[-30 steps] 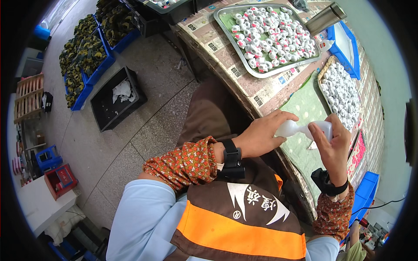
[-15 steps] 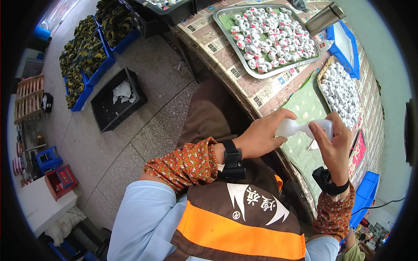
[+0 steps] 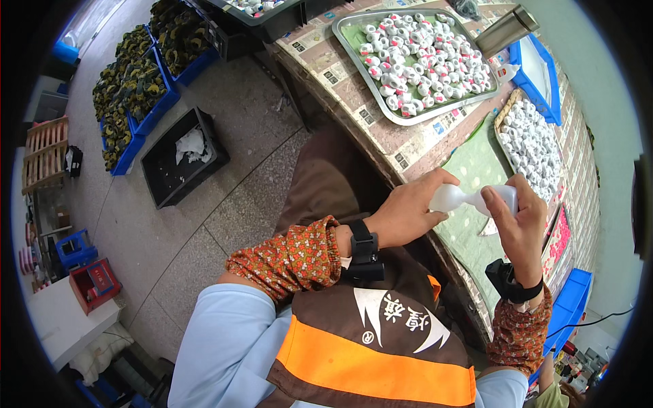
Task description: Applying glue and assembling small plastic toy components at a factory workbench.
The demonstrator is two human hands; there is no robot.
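Over the green cloth (image 3: 469,234) at the table's near edge, my left hand (image 3: 405,211) pinches a white rounded piece (image 3: 445,198) between thumb and fingers. Facing it, my right hand (image 3: 524,221) grips a white translucent plastic bottle (image 3: 502,198), its thumb pressed on the side. The bottle's narrow end meets the rounded piece; whether the two are joined I cannot tell. A small white pointed scrap (image 3: 488,228) lies on the cloth below. Past my hands, a shallow tray (image 3: 501,136) is filled with small white pieces (image 3: 530,149).
A metal tray (image 3: 408,122) of white-and-pink pieces lies farther back, beside a steel flask (image 3: 507,30), a small white bottle (image 3: 507,72) and a blue tray (image 3: 554,112). On the floor at left stand a black crate (image 3: 183,183) and blue crates (image 3: 160,109) of dark green-and-yellow items.
Both hands stay nearly in place, still on the rounded piece and the bottle. Only a very slight shift of the hands shows.
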